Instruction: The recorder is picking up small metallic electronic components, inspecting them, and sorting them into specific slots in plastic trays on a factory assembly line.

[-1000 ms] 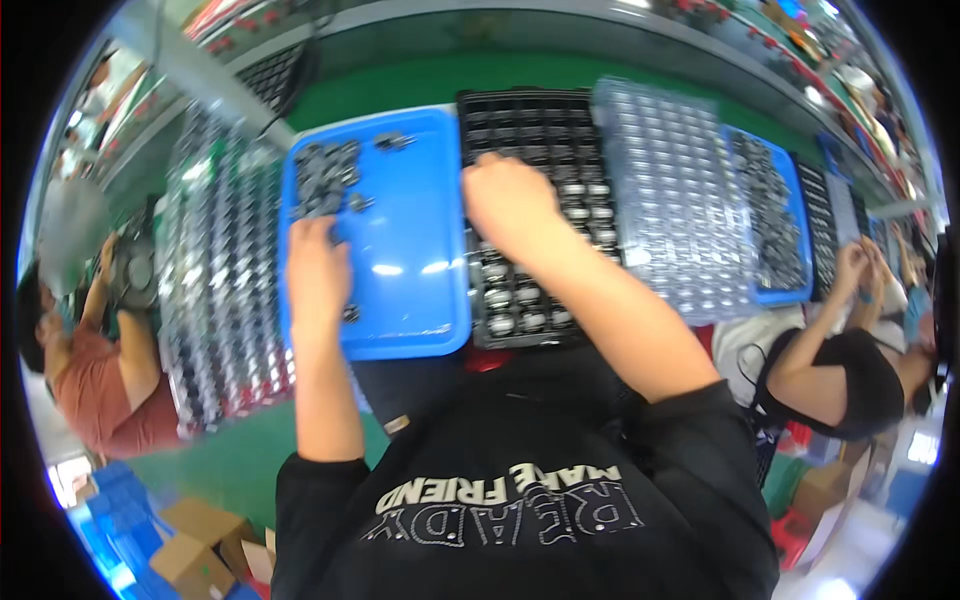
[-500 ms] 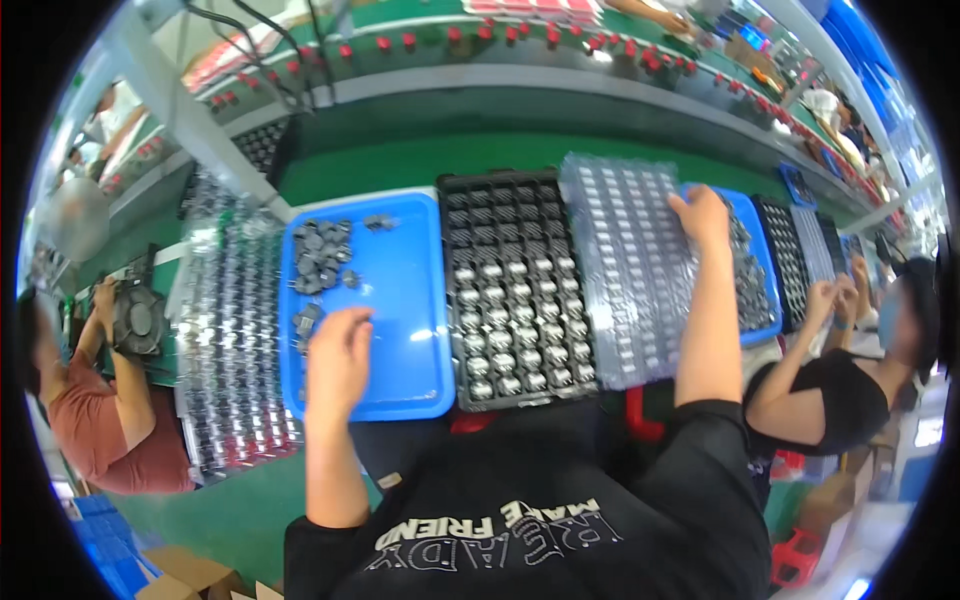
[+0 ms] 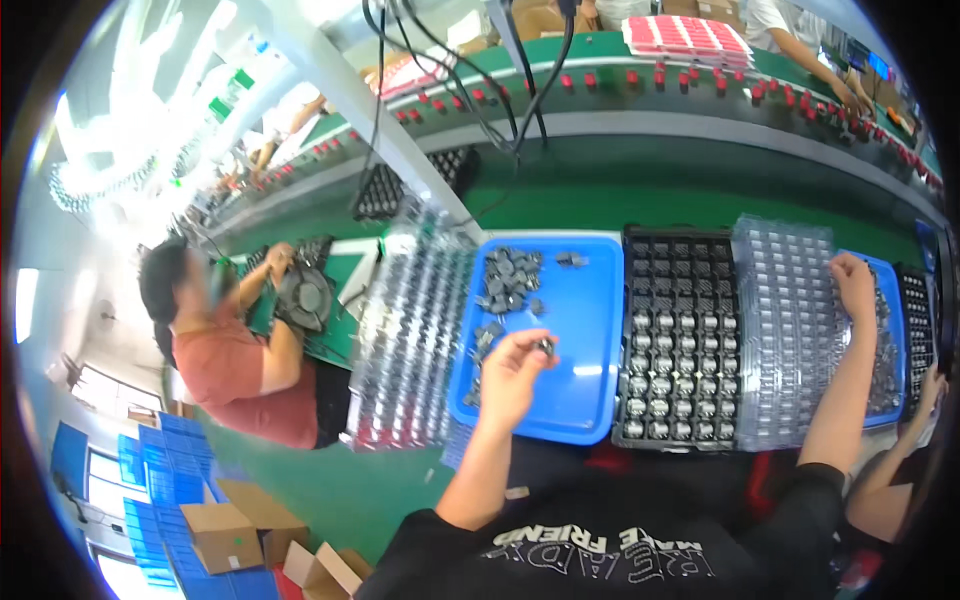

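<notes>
Over the left blue tray (image 3: 580, 420), my left hand (image 3: 508, 385) pinches a small dark round part (image 3: 543, 347) between thumb and fingers. Loose dark grey parts (image 3: 510, 278) lie in piles along that tray's left side. My right hand (image 3: 855, 288) is at the right edge of a clear plastic blister tray (image 3: 785, 330); its fingers are bent together, and what they hold, if anything, is too small to make out. Between my hands lies a black compartment tray (image 3: 680, 250), its nearer rows filled with shiny metal-topped parts.
Another blue tray (image 3: 885, 270) with dark parts lies beyond my right hand. Stacked clear trays (image 3: 410, 350) stand at left, beside a co-worker in a red shirt (image 3: 245, 365) handling a round black fan-like part (image 3: 305, 298). Cables (image 3: 520, 120) hang above; cardboard boxes (image 3: 225, 535) stand lower left.
The view has swung left, so the trays appear farther right. My left hand, earlier low over the parts, now shows a small dark part in its fingers. My right hand stays by the clear tray.
</notes>
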Tool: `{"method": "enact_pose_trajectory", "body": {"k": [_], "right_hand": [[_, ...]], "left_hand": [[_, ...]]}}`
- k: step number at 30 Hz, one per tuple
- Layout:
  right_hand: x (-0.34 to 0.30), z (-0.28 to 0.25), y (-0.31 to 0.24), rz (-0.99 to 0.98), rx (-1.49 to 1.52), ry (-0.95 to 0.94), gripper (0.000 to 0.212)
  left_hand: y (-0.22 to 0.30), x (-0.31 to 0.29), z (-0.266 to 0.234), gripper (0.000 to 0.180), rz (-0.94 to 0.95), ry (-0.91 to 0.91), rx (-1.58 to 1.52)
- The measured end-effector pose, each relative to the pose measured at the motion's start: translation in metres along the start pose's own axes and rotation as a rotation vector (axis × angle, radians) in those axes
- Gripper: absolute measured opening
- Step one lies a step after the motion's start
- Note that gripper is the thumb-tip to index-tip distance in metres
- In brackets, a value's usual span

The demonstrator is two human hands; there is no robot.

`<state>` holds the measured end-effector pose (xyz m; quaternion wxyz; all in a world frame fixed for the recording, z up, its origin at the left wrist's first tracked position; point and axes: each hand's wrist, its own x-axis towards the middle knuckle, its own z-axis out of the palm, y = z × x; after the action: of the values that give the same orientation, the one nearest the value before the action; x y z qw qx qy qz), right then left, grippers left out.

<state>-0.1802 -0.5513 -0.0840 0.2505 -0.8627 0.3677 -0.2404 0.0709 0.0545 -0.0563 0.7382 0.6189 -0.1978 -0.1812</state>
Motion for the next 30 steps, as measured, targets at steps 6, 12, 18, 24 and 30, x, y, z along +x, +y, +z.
{"method": "enact_pose_trajectory", "body": {"k": [6,12,18,24,30], "right_hand": [[0.011,-0.002,-0.001,-0.052,-0.061,-0.102,0.01],[-0.027,0.002,-0.157,-0.09,0.457,0.032,0.023],[-0.196,0.047,-0.32,-0.215,0.866,-0.223,0.025],[-0.244,0.092,-0.375,-0.591,0.694,-0.133,0.032],[-0.244,0.095,-0.383,-0.696,0.585,-0.083,0.034]], "left_hand": [[0.02,-0.007,0.005,0.038,-0.154,-0.026,-0.478],[0.042,-0.023,0.019,0.041,-0.174,-0.165,-0.503],[0.033,-0.03,0.046,0.044,-0.083,-0.236,-0.44],[0.032,-0.042,0.052,0.037,-0.072,-0.273,-0.469],[0.031,-0.045,0.046,0.036,-0.02,-0.291,-0.431]]}}
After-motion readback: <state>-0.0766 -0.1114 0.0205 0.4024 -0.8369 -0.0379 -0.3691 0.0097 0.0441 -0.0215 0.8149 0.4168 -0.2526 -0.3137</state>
